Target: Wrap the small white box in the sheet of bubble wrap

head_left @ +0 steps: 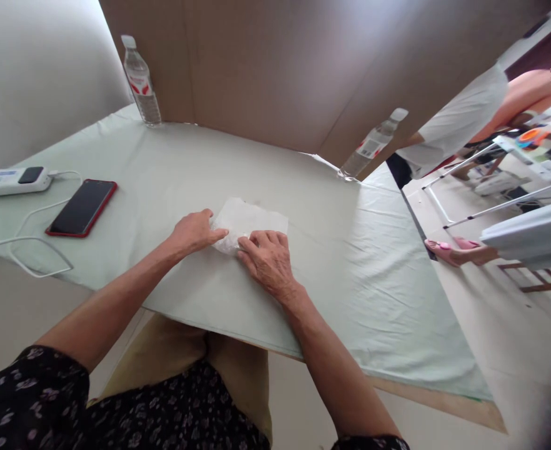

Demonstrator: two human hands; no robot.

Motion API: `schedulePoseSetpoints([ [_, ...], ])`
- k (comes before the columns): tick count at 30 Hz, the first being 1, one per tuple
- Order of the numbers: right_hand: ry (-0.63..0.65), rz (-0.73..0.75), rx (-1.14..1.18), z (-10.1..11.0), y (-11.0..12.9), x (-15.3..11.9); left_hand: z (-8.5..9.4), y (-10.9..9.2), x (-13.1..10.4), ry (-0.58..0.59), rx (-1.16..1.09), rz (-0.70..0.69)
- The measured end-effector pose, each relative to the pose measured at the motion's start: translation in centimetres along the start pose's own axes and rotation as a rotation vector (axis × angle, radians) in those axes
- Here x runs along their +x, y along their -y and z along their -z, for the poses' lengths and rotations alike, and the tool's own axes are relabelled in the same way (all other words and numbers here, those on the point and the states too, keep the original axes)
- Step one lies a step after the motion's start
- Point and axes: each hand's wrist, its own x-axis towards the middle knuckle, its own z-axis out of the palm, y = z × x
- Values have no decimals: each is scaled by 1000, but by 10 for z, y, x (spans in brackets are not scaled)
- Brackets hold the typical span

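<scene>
A crumpled, whitish translucent plastic bag (252,217) lies flat on the pale green tablecloth (200,169) in front of me. At its left edge rests my left hand (192,235), thumb and index finger spread apart, the thumb touching the crinkled corner. The other fingers of that hand are mostly hidden. My right hand (270,259) lies over the bag's near right part, its fingers bent and gathered on the plastic. Whether anything is inside the bag, I cannot tell.
A red-cased phone (82,208), a white cable (32,212) and a power strip (13,181) lie on the left. Water bottles stand at the back left (142,84) and back right (372,147) against a brown cardboard panel (257,75). Other people are on the right.
</scene>
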Motion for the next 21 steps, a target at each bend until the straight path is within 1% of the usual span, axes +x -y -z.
schedulePoseSetpoints([
  [2, -14, -5, -5, -1, 0, 0, 1, -2, -2, 29, 38, 31],
  [4, -25, -7, -4, -1, 0, 0, -1, -2, -2, 46, 5, 42],
  [8, -16, -2, -4, -1, 1, -1, -8, 2, -1, 125, -206, 58],
  [10, -1, -3, -4, 0, 1, -1, -10, 5, -1, 141, -317, 48],
  [13, 11, -5, -10, 1, 1, 0, -10, 6, -1, 109, -437, -14],
  [16, 13, -3, -21, 2, 2, 0, -5, 1, -2, 22, -461, -69],
  [18, 14, -5, -26, 2, 2, 0, -2, -5, -2, 13, -512, -35],
  [19, 16, -7, -27, 2, 2, 0, -1, -8, -2, 39, -555, 3],
  [21, 22, -10, -25, 3, 3, 0, 0, -13, -2, 126, -623, 75],
])
